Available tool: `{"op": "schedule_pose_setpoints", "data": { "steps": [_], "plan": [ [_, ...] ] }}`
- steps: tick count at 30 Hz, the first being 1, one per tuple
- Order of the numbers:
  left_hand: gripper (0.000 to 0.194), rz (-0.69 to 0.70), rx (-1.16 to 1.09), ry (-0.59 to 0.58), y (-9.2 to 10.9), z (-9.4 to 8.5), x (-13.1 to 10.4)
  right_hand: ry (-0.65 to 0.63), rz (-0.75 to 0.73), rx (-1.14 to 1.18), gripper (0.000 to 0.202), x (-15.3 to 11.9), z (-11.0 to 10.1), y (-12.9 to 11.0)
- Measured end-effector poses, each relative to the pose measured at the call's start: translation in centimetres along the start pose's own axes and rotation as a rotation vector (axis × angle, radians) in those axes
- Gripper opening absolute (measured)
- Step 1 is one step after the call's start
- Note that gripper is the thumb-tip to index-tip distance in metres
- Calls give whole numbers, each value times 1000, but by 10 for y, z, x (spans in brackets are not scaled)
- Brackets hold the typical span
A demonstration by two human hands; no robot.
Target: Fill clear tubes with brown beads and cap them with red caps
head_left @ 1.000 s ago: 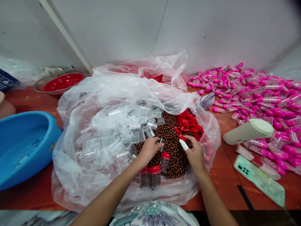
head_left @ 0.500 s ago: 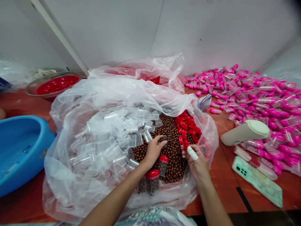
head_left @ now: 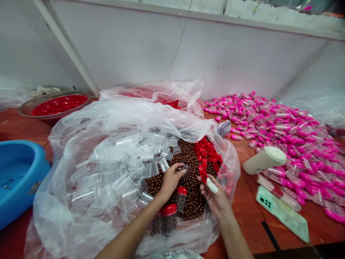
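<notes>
Brown balls (head_left: 192, 201) lie heaped in a clear plastic bag (head_left: 134, 111), between clear cups (head_left: 107, 180) on the left and red caps (head_left: 207, 149) on the right. Over the balls, my left hand (head_left: 172, 178) pinches a small clear cup (head_left: 185, 167). My right hand (head_left: 215, 196), with a white cover on one finger, holds a red cap (head_left: 203, 177) at the edge of the cap pile. Below my left hand, a red-capped jar (head_left: 181, 199) leans on the balls, and more capped jars (head_left: 170, 219) stand nearer to me.
A blue basin (head_left: 40, 165) is at the left, with a metal bowl of red pieces (head_left: 54, 104) behind it. To the right are pink-capped tubes (head_left: 291, 136), a pale bottle (head_left: 262, 160) and a phone (head_left: 283, 212) on the red table (head_left: 242, 201).
The camera view has tilted up and shifted, so more wall shows. Both hands remain over the balls, with the cup and the cap still in them.
</notes>
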State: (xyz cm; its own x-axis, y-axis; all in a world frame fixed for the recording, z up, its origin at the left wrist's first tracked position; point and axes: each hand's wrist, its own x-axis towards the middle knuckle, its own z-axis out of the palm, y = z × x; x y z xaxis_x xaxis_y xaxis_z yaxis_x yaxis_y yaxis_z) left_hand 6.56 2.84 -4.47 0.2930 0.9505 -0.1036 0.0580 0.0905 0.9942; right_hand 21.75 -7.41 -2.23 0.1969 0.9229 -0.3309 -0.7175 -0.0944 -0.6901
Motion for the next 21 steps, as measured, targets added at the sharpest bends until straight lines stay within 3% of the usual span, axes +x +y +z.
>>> {"op": "schedule_pose_setpoints", "data": {
  "steps": [11,21],
  "plan": [
    [37,-198,-237,-79,16,-5,-12,13,-1,-50,31,-4,-1,3],
    [41,-353,-554,-188,40,-17,-42,48,-83,-158,33,0,7,2]
  ]
}}
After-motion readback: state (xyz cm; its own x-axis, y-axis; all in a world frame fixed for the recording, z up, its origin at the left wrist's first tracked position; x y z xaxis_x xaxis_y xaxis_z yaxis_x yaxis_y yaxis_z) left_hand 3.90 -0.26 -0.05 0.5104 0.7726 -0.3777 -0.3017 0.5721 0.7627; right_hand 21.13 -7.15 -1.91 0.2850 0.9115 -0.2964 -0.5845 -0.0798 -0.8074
